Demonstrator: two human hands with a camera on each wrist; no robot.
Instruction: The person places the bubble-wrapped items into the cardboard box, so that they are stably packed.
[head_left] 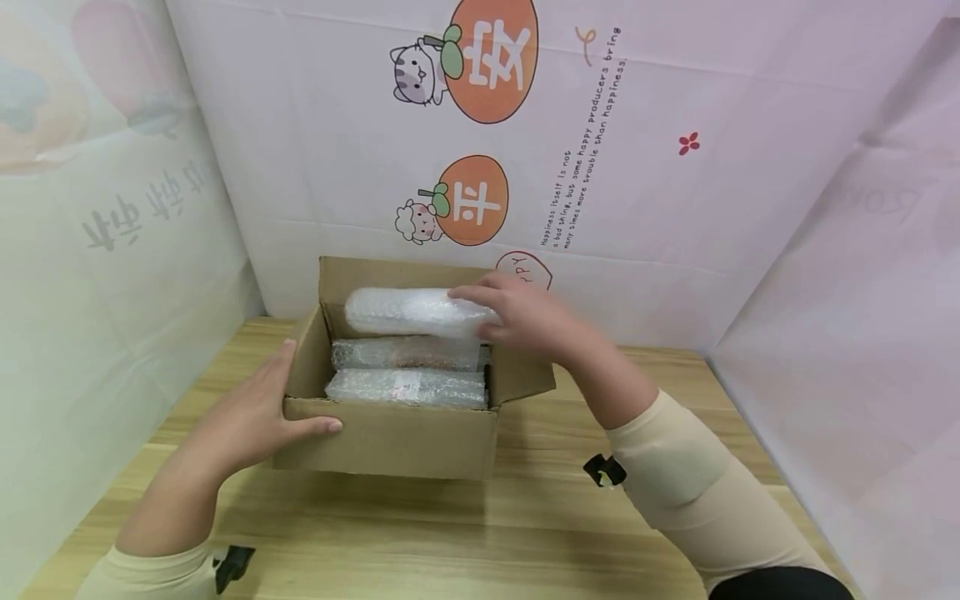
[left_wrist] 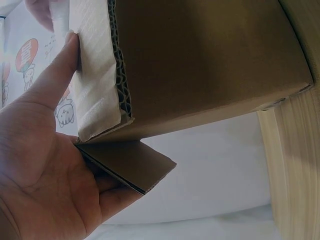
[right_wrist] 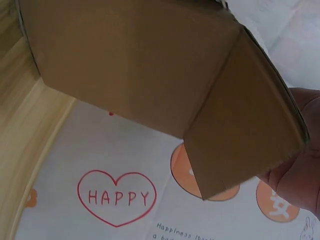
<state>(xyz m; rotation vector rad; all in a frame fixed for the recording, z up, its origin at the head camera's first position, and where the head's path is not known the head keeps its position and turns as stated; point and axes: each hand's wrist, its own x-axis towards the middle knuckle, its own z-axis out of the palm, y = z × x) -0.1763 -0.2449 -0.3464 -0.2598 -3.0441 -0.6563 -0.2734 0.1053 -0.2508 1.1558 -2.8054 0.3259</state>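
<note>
An open cardboard box (head_left: 390,442) sits on the wooden table. My left hand (head_left: 251,417) grips its left side, thumb over the front rim; in the left wrist view the fingers pass behind a cardboard flap (left_wrist: 130,162). At the back of the box my right hand (head_left: 517,315) holds the right end of a whitish bubble-wrapped roll (head_left: 405,312), raised above the other contents. Two more bubble-wrapped packages lie in the box, a middle one (head_left: 405,353) and a front one (head_left: 405,387). In the right wrist view a side flap (right_wrist: 245,120) hides most of the right hand (right_wrist: 300,170).
Light printed sheets stand as a back wall (head_left: 637,192), a left wall (head_left: 97,275) and a right wall (head_left: 847,292). The wooden tabletop (head_left: 360,542) extends in front of the box and to its right. The box's right flap (head_left: 525,375) sticks outward.
</note>
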